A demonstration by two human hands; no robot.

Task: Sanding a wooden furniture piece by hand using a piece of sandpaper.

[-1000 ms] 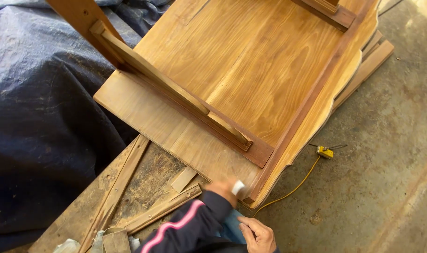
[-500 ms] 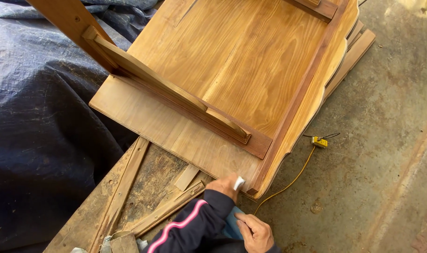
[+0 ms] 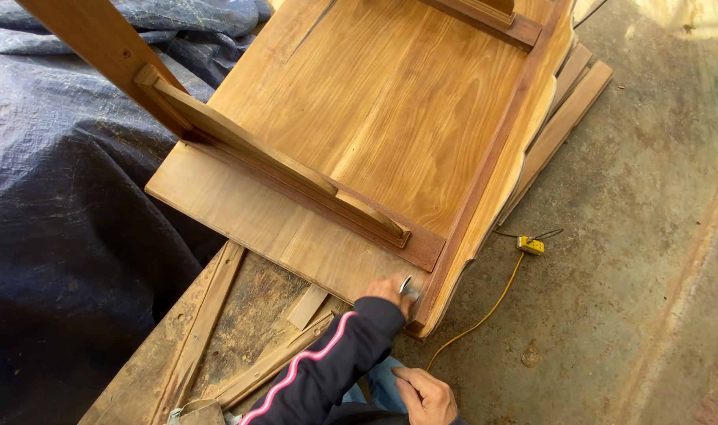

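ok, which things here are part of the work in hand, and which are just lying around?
In use:
left hand
small pale pad it presses on
upturned wooden table

Lying about:
right hand, idle
yellow cable
loose wood strips
dark tarp

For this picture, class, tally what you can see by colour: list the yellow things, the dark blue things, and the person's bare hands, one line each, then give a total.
Yellow things: 2 (yellow cable, small yellow plug block)
Dark blue things: 1 (dark blue tarp)
Bare hands: 2 (left hand at the corner of the upturned wooden table, right hand)
Total: 5
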